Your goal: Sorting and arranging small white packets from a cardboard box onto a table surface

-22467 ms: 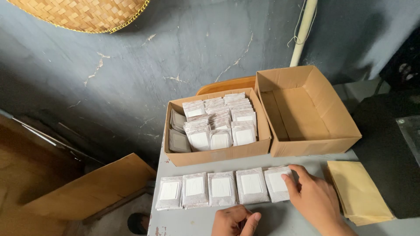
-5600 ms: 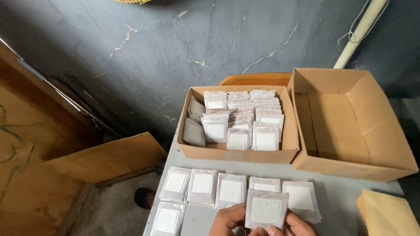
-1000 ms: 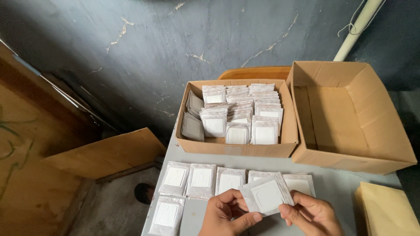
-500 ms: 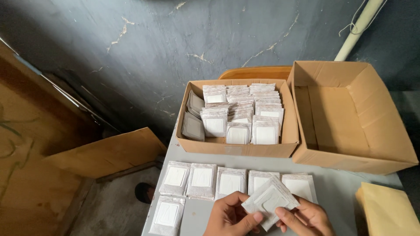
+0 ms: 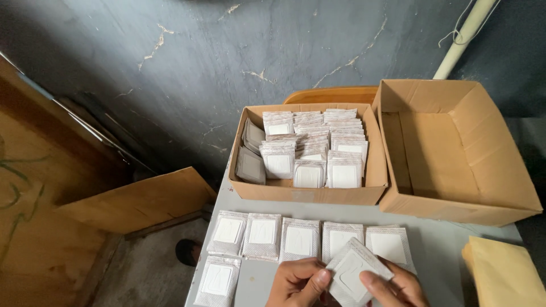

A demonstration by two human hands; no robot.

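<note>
Both hands tilting 1 white packet (image 5: 354, 274) lower than before, left hand (image 5: 298, 282) and right hand (image 5: 392, 284) each grasping it, above the desk (image 5: 438, 250), 6 packets (image 5: 298, 239) lying beside.

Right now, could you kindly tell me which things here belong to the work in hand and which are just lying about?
In hand: held sachet, left hand, right hand, sachet row, full sachet box.

Lying about: empty box, yellow envelopes, leaning board, white pipe.

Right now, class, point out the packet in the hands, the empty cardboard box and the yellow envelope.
packet (image 5: 354, 273), head view, its white centre.
empty cardboard box (image 5: 438, 153), head view, its bare floor.
yellow envelope (image 5: 503, 273), head view, its flat face.
</note>
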